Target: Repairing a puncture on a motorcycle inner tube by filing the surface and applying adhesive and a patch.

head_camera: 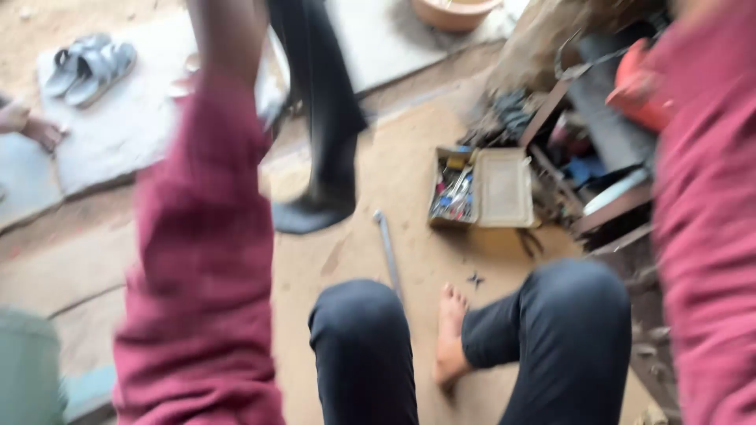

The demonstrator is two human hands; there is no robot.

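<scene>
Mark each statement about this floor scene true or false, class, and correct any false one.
1. The small metal box lies open with small parts inside. True.
2. A pair of grey sandals sits on the slab at upper left. True.
3. The seated person's foot wears a shoe. False: it is bare.
4. The long metal rod lies inside the box. False: it lies on the floor, left of the box.
5. Both sleeves are blue. False: they are dark red.

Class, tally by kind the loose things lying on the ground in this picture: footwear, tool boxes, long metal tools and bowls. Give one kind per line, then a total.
Grey sandals: 2
Open tool box: 1
Long metal tool: 1
Orange bowl: 1
Total: 5
</scene>
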